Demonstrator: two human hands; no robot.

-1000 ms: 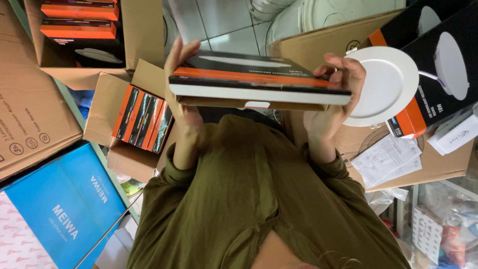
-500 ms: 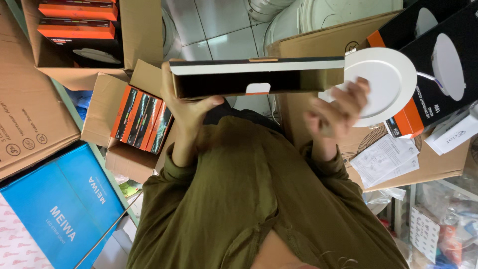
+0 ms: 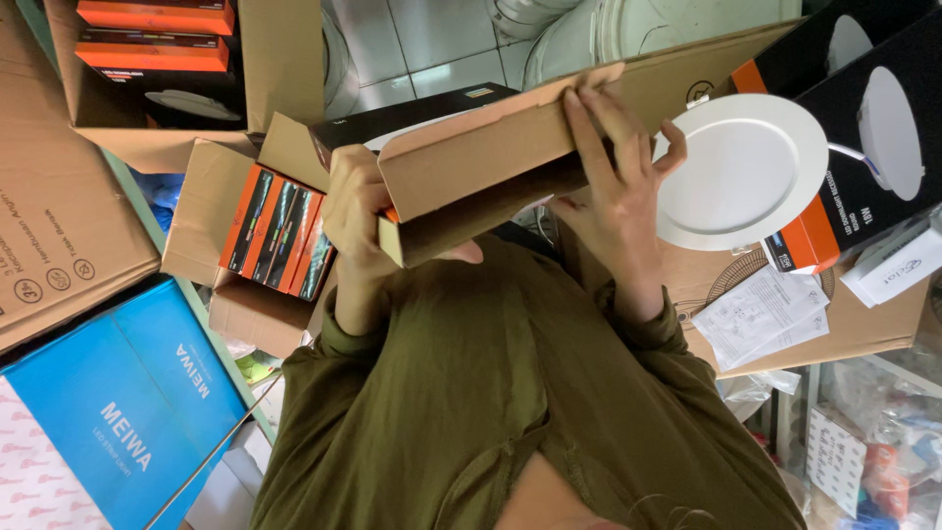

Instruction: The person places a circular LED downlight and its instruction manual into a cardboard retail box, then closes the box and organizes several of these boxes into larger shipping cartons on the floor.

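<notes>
I hold a flat black-and-orange carton point(image 3: 481, 177) tilted in front of my chest, its brown cardboard flap swung open. My left hand point(image 3: 355, 211) grips the carton's left end from below. My right hand point(image 3: 613, 182) rests on the right end, fingers spread over the open flap's edge. Just right of that hand, a round white panel light point(image 3: 751, 182) lies on a brown cardboard box point(image 3: 854, 329). My olive-green sleeves and shirt fill the lower middle of the view.
An open carton point(image 3: 211, 206) at left holds several orange-and-black boxes on edge, and another carton point(image 3: 157, 49) stands above it. A blue box point(image 3: 118, 412) lies at lower left. Black boxes point(image 3: 863, 128) and paper sheets point(image 3: 760, 314) are at right.
The carton has tilted from level and its brown flap has come open. My right hand moved from under the carton's right end up onto the flap.
</notes>
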